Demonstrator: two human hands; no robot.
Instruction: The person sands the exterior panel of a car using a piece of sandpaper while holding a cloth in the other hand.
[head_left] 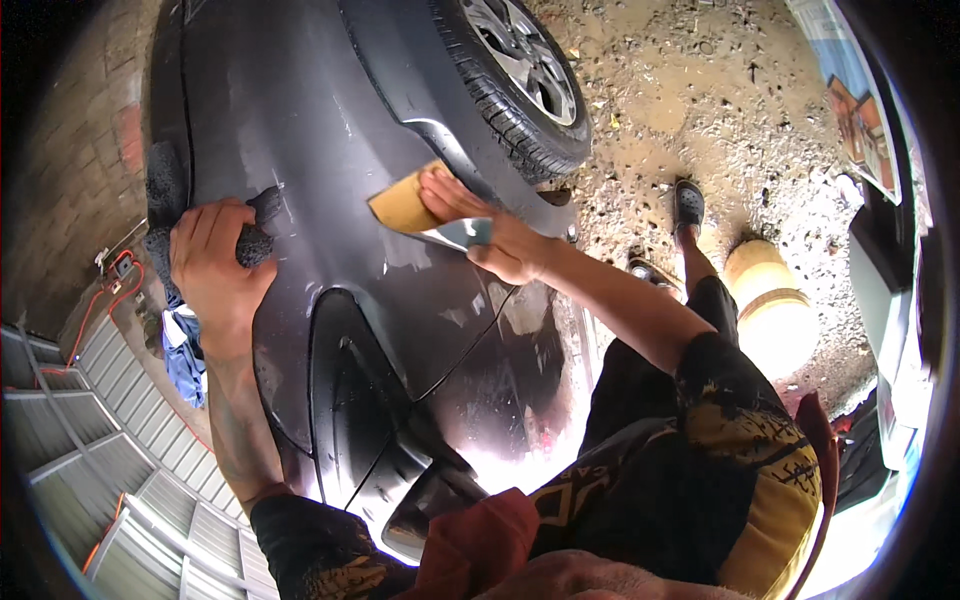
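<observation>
A dark grey car body panel (300, 150) with pale scuffs and scratches runs up the middle. My right hand (500, 235) is closed on a tan sheet of sandpaper (400, 205), pressed flat on the panel below the wheel arch. A grey-blue edge shows under the sheet, its kind partly hidden by my fingers. At the panel's left edge, my left hand (213, 260) grips a dark, wet-looking cloth (165, 190), with its fingers curled over it. Folds of the cloth stick out on both sides of that hand.
A wheel (515, 75) is at the upper right of the panel. Below lie a triangular window (350, 410) and a side mirror (425, 505). Wet gravel (660, 90), a yellowish round object (765, 290) and a blue cloth (183, 355) surround the car. An orange-red cord (90, 310) runs at left.
</observation>
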